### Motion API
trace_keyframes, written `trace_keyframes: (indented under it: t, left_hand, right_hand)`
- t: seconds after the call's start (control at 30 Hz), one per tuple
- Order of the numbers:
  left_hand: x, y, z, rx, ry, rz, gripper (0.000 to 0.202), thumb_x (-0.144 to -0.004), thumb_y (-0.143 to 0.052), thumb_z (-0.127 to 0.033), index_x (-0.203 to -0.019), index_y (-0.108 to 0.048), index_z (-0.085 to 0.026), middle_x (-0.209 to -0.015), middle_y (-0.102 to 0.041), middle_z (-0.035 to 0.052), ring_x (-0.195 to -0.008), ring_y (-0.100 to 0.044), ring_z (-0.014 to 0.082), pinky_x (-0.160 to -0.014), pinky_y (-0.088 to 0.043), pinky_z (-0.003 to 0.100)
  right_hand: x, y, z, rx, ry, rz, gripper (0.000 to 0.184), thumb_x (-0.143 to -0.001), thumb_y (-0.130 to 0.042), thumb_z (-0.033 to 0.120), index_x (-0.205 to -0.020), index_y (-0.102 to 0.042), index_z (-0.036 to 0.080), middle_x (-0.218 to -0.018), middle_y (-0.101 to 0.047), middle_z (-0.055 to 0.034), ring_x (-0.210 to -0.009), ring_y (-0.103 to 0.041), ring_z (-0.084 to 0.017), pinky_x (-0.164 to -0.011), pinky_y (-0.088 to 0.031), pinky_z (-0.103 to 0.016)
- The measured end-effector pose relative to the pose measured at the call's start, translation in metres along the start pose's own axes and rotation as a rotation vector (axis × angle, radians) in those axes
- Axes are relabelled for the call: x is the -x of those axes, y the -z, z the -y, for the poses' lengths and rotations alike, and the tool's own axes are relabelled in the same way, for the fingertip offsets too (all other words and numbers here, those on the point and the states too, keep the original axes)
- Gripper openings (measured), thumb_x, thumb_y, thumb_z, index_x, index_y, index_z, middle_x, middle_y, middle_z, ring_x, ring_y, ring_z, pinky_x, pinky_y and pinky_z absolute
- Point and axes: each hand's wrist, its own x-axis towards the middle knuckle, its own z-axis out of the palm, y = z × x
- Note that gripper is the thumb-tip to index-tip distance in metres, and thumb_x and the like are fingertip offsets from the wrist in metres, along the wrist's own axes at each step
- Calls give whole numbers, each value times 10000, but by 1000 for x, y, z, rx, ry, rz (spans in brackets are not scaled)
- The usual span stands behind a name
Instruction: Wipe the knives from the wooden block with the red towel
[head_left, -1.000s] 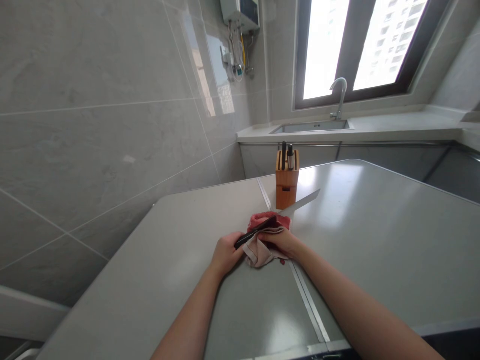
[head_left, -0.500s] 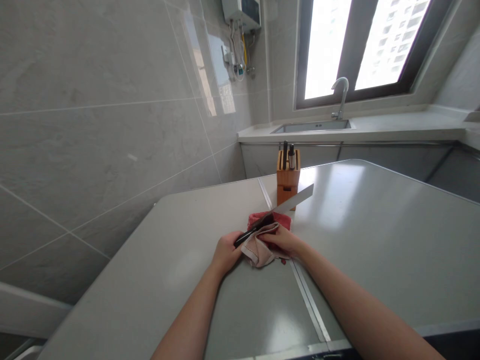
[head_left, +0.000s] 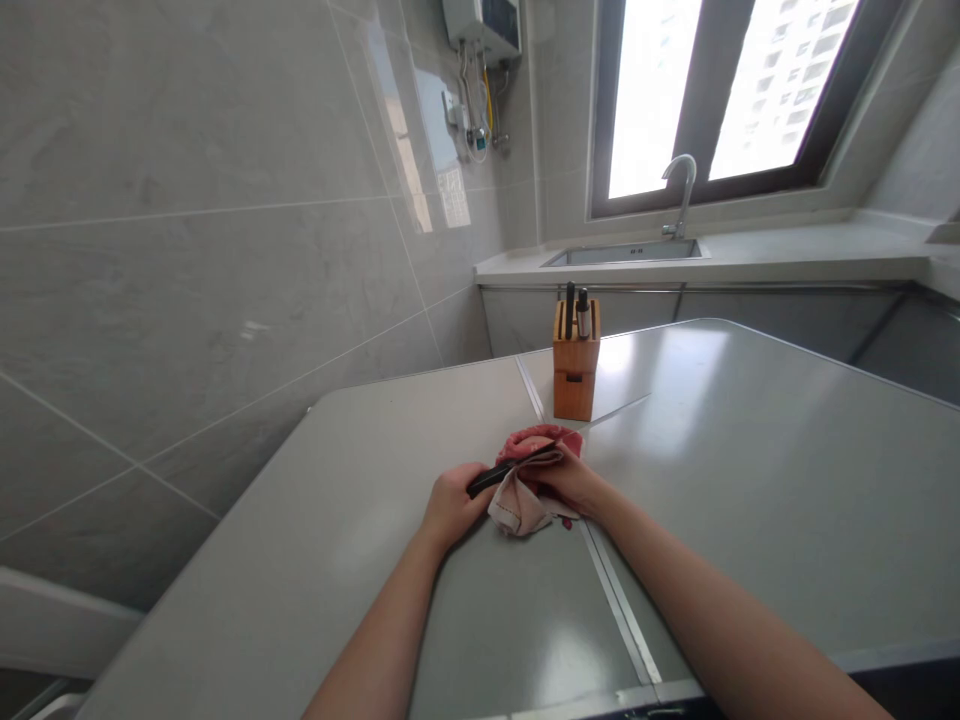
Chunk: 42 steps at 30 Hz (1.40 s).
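Observation:
My left hand (head_left: 452, 505) is closed around the black handle of a knife (head_left: 490, 480). The blade points away to the right and is seen nearly edge-on, a thin line on the far side of the cloth. My right hand (head_left: 568, 482) grips a red and pale pink cloth (head_left: 519, 508) folded about the knife near the handle. Folds of cloth hide part of the blade and some of the right fingers. Just beyond the cloth stands a wooden knife block (head_left: 575, 375) with black-handled tools in its top slots.
The grey table (head_left: 360, 600) has a metal seam strip (head_left: 619, 605) running through it. Behind it is a counter with a sink (head_left: 626, 254) and a faucet (head_left: 684, 190) under a window. A tiled wall (head_left: 225, 270) rises at the left.
The knife has rolled: its blade showed its broad side before and is now nearly edge-on and lower. More red cloth shows behind it. Both hands stay in about the same place.

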Motion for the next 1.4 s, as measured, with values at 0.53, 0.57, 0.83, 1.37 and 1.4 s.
trace_keyframes:
  t: [0.53, 0.57, 0.83, 1.37, 1.4]
  left_hand:
    - [-1, -3, -1, 41, -2, 35, 260, -792, -515, -384, -754, -639, -159, -663, -612, 8, -623, -531, 137, -577, -380, 213]
    - [-1, -3, -1, 47, -3, 36, 251, -792, -514, -373, -762, -642, -159, -670, -616, 8, -627, -534, 137, -581, -383, 213]
    - [1, -4, 1, 63, 11, -9, 239, -791, -519, -351, -832, -660, -163, -739, -645, 27, -682, -555, 152, -635, -411, 226]
    - [0, -3, 4, 97, -20, -80, 231, -787, -541, -317, -898, -665, -157, -842, -679, 41, -743, -592, 161, -703, -442, 244]
    - [0, -3, 5, 97, -21, -79, 229, -785, -544, -311, -905, -664, -157, -846, -680, 42, -746, -593, 161, -705, -442, 243]
  right_hand:
    - [-1, 4, -6, -82, -91, -65, 313, -523, -783, 223, -800, -641, 182, -852, -684, -37, -883, -622, -241, -775, -478, -366]
    - [-1, 5, -7, -84, -92, -78, 318, -522, -784, 214, -806, -645, 180, -851, -687, -38, -880, -623, -240, -779, -477, -368]
    - [-3, 7, -10, -67, -58, -97, 324, -520, -789, 233, -816, -668, 180, -842, -698, -47, -862, -631, -242, -808, -469, -389]
    - [-6, 14, -16, -1, -56, -121, 300, -555, -774, 282, -802, -656, 160, -778, -679, -39, -783, -619, -196, -779, -469, -360]
    - [-6, 14, -16, 0, -59, -121, 301, -561, -771, 277, -812, -653, 161, -788, -678, -39, -793, -617, -195, -785, -467, -359]
